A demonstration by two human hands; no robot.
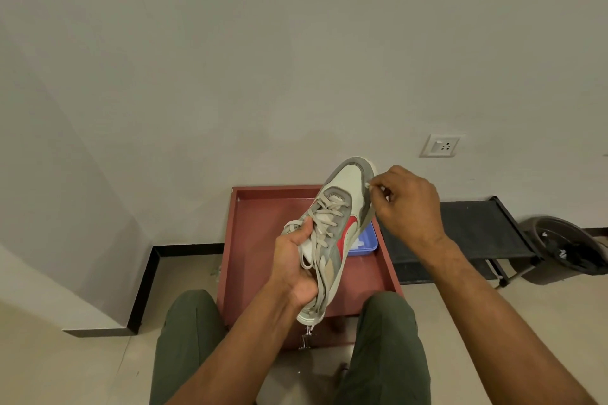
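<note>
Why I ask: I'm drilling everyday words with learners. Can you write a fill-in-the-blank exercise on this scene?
1. The left hand grips a grey, white and red ____.
2. The right hand pinches a small white piece against its ____ end.
3. Beneath it lies a red tray that holds a smaller ____ tray.

Missing words: shoe; toe; blue.

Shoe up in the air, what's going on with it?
A person's left hand holds the grey, white and red shoe by its laced opening, above a red tray. The right hand pinches a small white piece against the shoe's toe edge, seemingly cleaning it. A blue tub sits in the tray.
</note>
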